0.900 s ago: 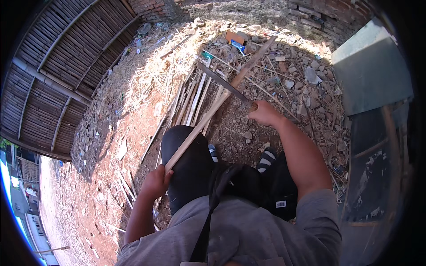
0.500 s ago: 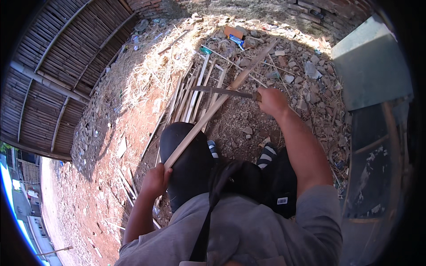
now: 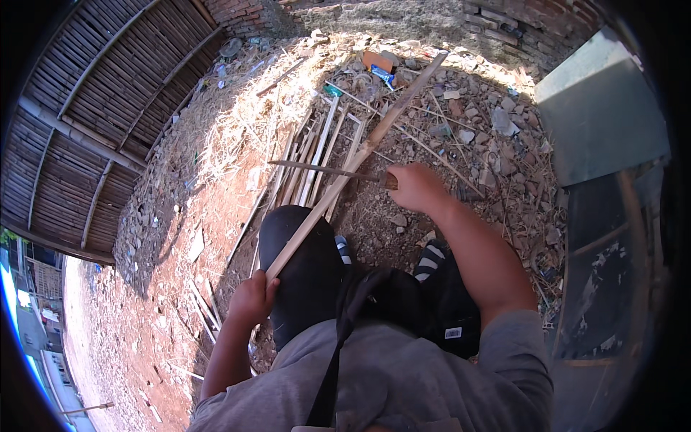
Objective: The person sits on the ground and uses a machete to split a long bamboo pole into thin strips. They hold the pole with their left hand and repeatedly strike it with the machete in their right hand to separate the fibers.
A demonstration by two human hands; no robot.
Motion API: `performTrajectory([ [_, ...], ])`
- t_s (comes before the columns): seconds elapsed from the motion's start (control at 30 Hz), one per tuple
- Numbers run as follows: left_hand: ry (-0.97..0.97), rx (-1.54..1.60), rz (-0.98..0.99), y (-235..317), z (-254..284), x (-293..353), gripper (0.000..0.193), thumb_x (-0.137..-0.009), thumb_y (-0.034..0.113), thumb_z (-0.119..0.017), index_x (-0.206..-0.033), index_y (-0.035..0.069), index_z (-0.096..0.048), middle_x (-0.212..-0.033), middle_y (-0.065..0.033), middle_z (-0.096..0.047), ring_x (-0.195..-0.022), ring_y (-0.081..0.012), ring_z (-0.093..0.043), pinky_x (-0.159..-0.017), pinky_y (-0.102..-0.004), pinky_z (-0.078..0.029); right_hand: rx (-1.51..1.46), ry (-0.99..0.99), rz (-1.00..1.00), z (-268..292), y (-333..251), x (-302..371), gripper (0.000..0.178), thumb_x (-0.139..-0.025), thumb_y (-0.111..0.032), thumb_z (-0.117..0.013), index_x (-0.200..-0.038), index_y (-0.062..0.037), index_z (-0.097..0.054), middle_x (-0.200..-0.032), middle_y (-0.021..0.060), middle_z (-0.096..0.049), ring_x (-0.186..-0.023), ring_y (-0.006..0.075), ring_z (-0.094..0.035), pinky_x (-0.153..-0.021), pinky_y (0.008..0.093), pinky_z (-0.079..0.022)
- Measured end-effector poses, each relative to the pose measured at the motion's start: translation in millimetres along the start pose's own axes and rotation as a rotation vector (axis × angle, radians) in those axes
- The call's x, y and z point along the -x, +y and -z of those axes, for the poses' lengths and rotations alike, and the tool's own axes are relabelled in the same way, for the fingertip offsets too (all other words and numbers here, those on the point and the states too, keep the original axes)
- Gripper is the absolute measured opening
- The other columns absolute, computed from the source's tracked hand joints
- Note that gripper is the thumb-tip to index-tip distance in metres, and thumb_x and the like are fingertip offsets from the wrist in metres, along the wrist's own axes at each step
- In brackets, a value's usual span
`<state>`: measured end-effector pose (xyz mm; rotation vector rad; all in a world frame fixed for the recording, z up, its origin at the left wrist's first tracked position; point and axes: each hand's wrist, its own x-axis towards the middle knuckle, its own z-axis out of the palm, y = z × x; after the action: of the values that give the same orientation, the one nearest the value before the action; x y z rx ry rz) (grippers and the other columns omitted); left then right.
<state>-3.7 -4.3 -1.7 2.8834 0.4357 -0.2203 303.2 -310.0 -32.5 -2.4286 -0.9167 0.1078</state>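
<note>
A long wooden strip [image 3: 317,214] slants up from my left knee toward the far rubble. Its near end is gripped by my left hand [image 3: 252,297], fingers closed around it. My right hand [image 3: 417,189] is wrapped round the wooden handle of a machete [image 3: 317,169]. The dark narrow blade points left and crosses the strip about midway; whether it touches the wood I cannot tell. Beyond my left knee, a bundle of thin wooden strips [image 3: 313,155] lies on the ground, partly behind the blade.
Stones and broken brick [image 3: 497,137] cover the ground ahead and to the right. A bamboo wall [image 3: 93,93] rises at left, a brick wall [image 3: 360,20] at the back. At right stands a grey-green panel [image 3: 604,108]. A blue wrapper [image 3: 383,75] lies far ahead.
My right hand has moved left and nearer to me, bringing the machete down along the strip. The blade now shows thinner, edge-on. My left hand keeps its hold on the strip.
</note>
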Motion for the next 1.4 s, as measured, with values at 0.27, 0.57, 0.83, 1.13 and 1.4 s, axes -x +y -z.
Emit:
performTrajectory([
  [0.27,-0.086,-0.063,0.07,13,13,-8,0.039,-0.101,0.041,-0.052,-0.096,0.002,-0.052,-0.081,-0.0273,-0.065,-0.081,-0.0495,-0.064,-0.072,-0.0599,-0.049,0.34,0.09,-0.022,6,50,0,0.014,-0.081,-0.015,-0.068,-0.093,-0.009,-0.065,-0.079,0.0144,-0.069,-0.079,0.0371,-0.069,-0.071,0.0504,-0.053],
  [0.57,-0.052,0.02,0.053,4,6,-4,0.039,-0.101,0.041,-0.054,-0.095,0.002,-0.051,-0.078,-0.0273,-0.065,-0.08,-0.0495,-0.064,-0.071,-0.0603,-0.048,-0.265,-0.171,-0.363,1,46,-6,0.031,-0.079,-0.017,-0.065,-0.108,-0.0075,-0.07,-0.09,0.0193,-0.071,-0.084,0.0388,-0.069,-0.077,0.0478,-0.055],
  [0.83,-0.055,0.072,0.081,7,6,-2,0.04,-0.099,0.041,-0.058,-0.093,0.002,-0.052,-0.077,-0.0277,-0.064,-0.079,-0.0503,-0.063,-0.07,-0.0594,-0.048,0.177,-0.111,0.17,10,-25,1,0.016,-0.076,-0.017,-0.07,-0.087,-0.0079,-0.061,-0.079,0.0124,-0.068,-0.08,0.0376,-0.068,-0.07,0.0507,-0.051],
  [1.13,-0.135,0.099,0.01,-12,23,-9,0.041,-0.1,0.039,-0.057,-0.089,0.0,-0.054,-0.078,-0.0267,-0.063,-0.082,-0.0492,-0.063,-0.071,-0.0552,-0.047,0.079,0.214,-0.592,25,110,-5,0.038,-0.084,-0.018,-0.066,-0.119,-0.0027,-0.064,-0.101,0.0211,-0.071,-0.093,0.0388,-0.069,-0.082,0.0508,-0.054],
  [1.4,-0.085,0.04,0.095,6,15,-8,0.042,-0.098,0.04,-0.06,-0.086,0.001,-0.054,-0.076,-0.0273,-0.065,-0.077,-0.0488,-0.065,-0.068,-0.0578,-0.048,-0.137,0.161,-0.371,43,41,-11,0.034,-0.079,-0.022,-0.067,-0.109,-0.0072,-0.068,-0.092,0.0218,-0.071,-0.089,0.0383,-0.069,-0.079,0.0488,-0.054],
])
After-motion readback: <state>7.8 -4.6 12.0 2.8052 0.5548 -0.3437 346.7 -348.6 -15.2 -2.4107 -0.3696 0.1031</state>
